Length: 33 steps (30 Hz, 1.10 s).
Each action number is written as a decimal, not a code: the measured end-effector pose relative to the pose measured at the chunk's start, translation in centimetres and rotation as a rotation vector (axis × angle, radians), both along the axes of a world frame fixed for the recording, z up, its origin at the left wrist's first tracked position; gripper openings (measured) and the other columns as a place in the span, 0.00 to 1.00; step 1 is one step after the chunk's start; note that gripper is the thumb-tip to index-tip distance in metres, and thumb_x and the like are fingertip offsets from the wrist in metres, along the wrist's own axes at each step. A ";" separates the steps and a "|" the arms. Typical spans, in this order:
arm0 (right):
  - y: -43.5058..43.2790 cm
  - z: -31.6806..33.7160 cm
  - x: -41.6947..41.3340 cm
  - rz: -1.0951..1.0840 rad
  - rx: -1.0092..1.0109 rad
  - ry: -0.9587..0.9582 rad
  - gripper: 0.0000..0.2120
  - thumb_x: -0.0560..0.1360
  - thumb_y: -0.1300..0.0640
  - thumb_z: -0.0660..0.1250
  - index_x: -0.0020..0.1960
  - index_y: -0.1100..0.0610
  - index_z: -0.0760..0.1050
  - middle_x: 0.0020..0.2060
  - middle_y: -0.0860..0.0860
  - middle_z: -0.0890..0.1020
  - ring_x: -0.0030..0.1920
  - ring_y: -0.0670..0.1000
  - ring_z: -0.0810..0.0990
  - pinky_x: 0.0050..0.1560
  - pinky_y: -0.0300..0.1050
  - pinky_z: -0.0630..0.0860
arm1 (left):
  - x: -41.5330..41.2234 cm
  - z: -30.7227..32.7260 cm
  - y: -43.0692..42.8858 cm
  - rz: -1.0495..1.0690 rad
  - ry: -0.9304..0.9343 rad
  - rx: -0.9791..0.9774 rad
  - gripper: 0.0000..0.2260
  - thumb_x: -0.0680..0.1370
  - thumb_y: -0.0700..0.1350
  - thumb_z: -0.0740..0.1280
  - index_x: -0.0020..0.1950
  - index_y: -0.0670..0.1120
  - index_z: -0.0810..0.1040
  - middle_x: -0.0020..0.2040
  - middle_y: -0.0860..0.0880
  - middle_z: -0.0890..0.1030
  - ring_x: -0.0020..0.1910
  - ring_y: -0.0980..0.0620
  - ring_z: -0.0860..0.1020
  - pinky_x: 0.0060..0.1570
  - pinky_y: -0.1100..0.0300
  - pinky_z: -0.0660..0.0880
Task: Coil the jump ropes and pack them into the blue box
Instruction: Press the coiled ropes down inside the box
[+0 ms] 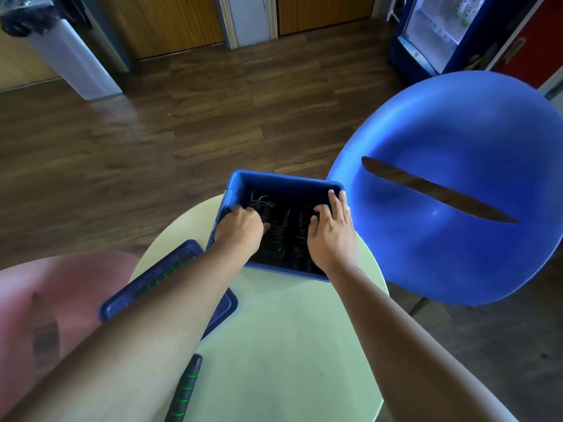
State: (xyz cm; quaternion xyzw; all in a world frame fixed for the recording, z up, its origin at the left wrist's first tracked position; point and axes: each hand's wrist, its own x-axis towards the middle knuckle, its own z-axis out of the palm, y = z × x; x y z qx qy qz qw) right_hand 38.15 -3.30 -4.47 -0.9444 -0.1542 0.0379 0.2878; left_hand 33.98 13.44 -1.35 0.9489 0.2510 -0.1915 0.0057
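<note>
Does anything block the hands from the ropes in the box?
Nothing visible. The lid lies off, left of the open box; the left hand and right hand touch the ropes inside.

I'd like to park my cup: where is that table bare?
The pale green table is bare between the forearms, from the blue box to the near edge. Crowded: the box, holding ropes, left hand and right hand; lid and rope handle at left.
</note>
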 end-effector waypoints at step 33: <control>3.1 0.6 -0.1 0.548 -0.459 -0.070 0.16 0.78 0.55 0.64 0.65 0.54 0.74 0.61 0.54 0.78 0.65 0.58 0.72 0.68 0.54 0.65 | 0.5 -1.2 -0.3 0.082 0.226 -0.002 0.22 0.84 0.46 0.59 0.77 0.39 0.62 0.75 0.38 0.60 0.70 0.37 0.68 0.62 0.47 0.71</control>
